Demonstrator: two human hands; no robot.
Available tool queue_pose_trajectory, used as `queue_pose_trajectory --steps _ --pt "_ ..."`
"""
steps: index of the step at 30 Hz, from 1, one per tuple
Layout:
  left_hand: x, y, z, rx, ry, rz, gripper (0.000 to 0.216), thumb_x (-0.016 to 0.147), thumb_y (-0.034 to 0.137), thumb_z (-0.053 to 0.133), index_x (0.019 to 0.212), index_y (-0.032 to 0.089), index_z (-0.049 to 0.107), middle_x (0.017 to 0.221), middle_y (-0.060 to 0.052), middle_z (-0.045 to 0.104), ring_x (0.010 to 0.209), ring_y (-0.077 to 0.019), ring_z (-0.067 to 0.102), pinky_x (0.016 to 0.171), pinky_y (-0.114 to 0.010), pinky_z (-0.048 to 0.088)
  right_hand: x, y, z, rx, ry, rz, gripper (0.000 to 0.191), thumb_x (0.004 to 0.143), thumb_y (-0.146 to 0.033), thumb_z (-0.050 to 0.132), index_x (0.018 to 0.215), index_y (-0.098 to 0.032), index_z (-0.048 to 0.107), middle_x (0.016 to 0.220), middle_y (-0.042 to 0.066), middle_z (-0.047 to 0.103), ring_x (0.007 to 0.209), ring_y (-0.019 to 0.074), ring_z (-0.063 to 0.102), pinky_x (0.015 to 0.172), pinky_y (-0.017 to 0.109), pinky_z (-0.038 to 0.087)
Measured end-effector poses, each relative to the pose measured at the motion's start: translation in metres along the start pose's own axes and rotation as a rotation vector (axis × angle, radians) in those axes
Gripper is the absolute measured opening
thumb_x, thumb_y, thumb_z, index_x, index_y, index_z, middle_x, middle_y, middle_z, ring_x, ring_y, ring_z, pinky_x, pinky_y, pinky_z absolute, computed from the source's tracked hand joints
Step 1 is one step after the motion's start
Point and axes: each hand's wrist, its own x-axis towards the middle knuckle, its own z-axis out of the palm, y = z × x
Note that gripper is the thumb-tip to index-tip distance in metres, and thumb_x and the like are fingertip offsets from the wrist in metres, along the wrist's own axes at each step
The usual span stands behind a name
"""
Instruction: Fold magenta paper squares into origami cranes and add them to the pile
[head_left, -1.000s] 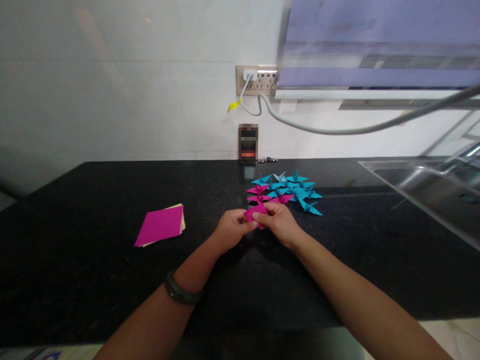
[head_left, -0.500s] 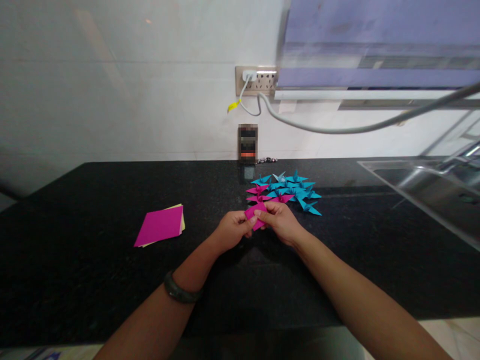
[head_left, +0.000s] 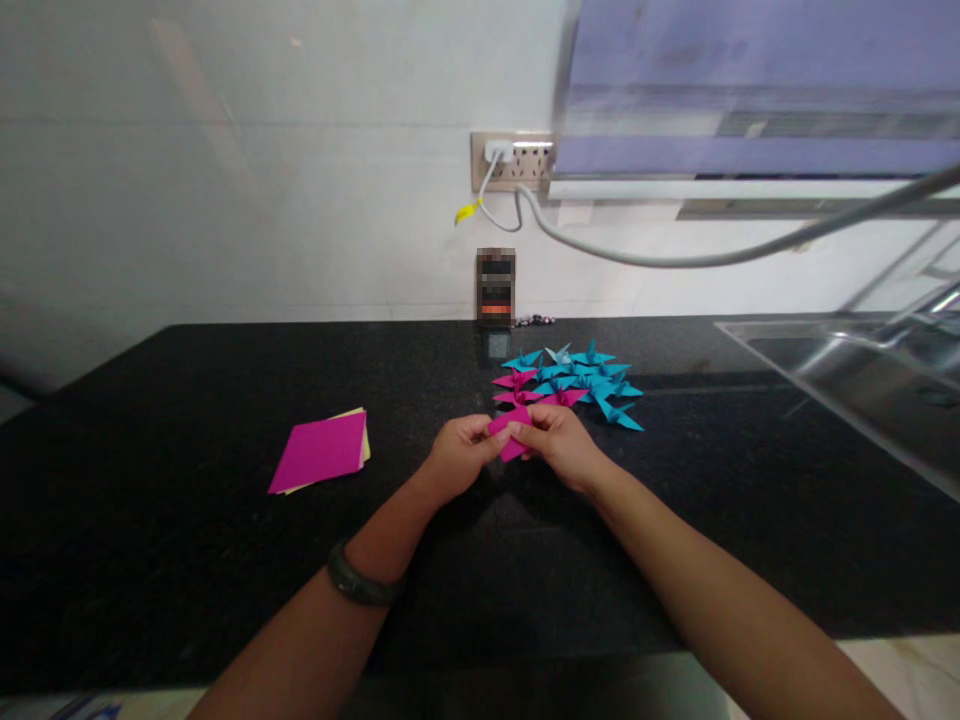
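A small folded square of magenta origami paper (head_left: pixel 514 446) is pinched between both hands above the dark counter. My left hand (head_left: pixel 463 452) grips its left side, thumb laid on the upper face. From the right, my right hand (head_left: pixel 562 443) holds it, its thumb pressing near the middle of the paper. The fingers beneath the paper are mostly hidden. Just beyond the hands lie several folded paper cranes: magenta cranes (head_left: pixel 561 397) closest, and blue cranes (head_left: pixel 592 380) behind and to the right, with one pale crane (head_left: pixel 559 354) at the back.
A stack of magenta and yellow paper sheets (head_left: pixel 321 450) lies left on the black countertop (head_left: pixel 187 560). A phone-like device (head_left: pixel 496 285), its screen blurred, leans on the wall. A metal sink (head_left: pixel 885 380) is at right. A grey cable (head_left: pixel 660 262) hangs from the wall socket (head_left: pixel 529 162).
My left hand has shifted slightly left and up along the paper's edge. The folded square has turned a little; the right hand has barely moved.
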Motion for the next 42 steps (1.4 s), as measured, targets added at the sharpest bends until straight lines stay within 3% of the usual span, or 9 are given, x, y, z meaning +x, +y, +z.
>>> queue_pose_trajectory --steps 10,17,21,24,32,37,39,42 --pt "0.0 -0.001 0.002 -0.055 0.025 -0.049 0.047 0.079 0.053 0.041 0.051 0.016 0.048 0.044 0.002 0.045 0.044 -0.0082 0.039 0.048 -0.023 0.031 0.0 -0.001 0.001 -0.004 -0.021 -0.02 0.026 0.063 -0.038 0.068 0.063 -0.013 0.06 0.051 -0.003 0.054 0.045 0.0057 0.043 0.046 0.02 0.033" --pt "0.001 0.0 0.003 -0.075 -0.007 -0.15 0.045 0.077 0.055 0.042 0.056 0.016 0.049 0.045 0.002 0.048 0.043 -0.0093 0.044 0.046 -0.022 0.034 0.001 0.001 -0.003 -0.057 -0.03 -0.014 0.027 0.064 -0.039 0.066 0.066 -0.013 0.061 0.054 -0.002 0.056 0.047 0.0066 0.044 0.048 0.021 0.034" --pt "0.001 -0.002 0.002 0.092 0.019 -0.057 0.033 0.073 0.045 0.055 0.058 0.016 0.05 0.049 0.004 0.047 0.046 -0.008 0.043 0.047 -0.021 0.032 0.003 0.005 -0.006 -0.144 -0.058 -0.016 0.025 0.066 -0.038 0.065 0.067 -0.013 0.061 0.054 -0.003 0.054 0.047 0.0068 0.043 0.048 0.021 0.033" --pt "0.002 -0.006 0.0 0.121 0.006 -0.014 0.03 0.075 0.042 0.053 0.06 0.016 0.052 0.05 0.004 0.048 0.048 -0.0081 0.043 0.048 -0.021 0.033 0.004 0.007 -0.005 -0.168 -0.07 0.011 0.026 0.066 -0.039 0.064 0.066 -0.013 0.058 0.055 -0.003 0.054 0.047 0.0075 0.044 0.048 0.021 0.033" --pt "0.001 -0.002 -0.001 0.133 -0.014 -0.083 0.029 0.072 0.039 0.052 0.054 0.016 0.048 0.045 0.005 0.045 0.043 -0.0075 0.04 0.045 -0.021 0.03 0.005 0.009 -0.001 -0.118 0.099 -0.08 0.024 0.068 -0.038 0.061 0.063 -0.016 0.054 0.055 -0.005 0.048 0.049 0.0074 0.041 0.051 0.022 0.032" --pt "0.0 -0.002 0.0 0.126 -0.095 -0.1 0.03 0.072 0.039 0.052 0.053 0.016 0.047 0.044 0.005 0.044 0.042 -0.0075 0.039 0.043 -0.02 0.028 0.004 0.009 0.0 -0.171 0.156 -0.068 0.032 0.074 -0.043 0.054 0.058 -0.016 0.05 0.05 -0.006 0.04 0.045 0.0061 0.034 0.045 0.021 0.027" --pt "0.001 -0.003 0.0 0.104 -0.053 -0.093 0.03 0.072 0.04 0.052 0.053 0.016 0.048 0.045 0.004 0.045 0.043 -0.0076 0.04 0.044 -0.021 0.03 0.004 0.008 0.0 -0.17 0.124 -0.06 0.034 0.075 -0.046 0.052 0.06 -0.016 0.05 0.051 -0.005 0.042 0.045 0.0064 0.036 0.045 0.02 0.03" --pt "0.002 -0.001 0.001 0.027 0.116 -0.09 0.03 0.072 0.041 0.053 0.056 0.016 0.048 0.046 0.004 0.046 0.044 -0.0074 0.041 0.046 -0.021 0.032 0.003 0.007 0.002 -0.157 0.042 0.0 0.033 0.07 -0.049 0.058 0.071 -0.016 0.054 0.056 -0.004 0.048 0.047 0.0069 0.042 0.045 0.02 0.036"
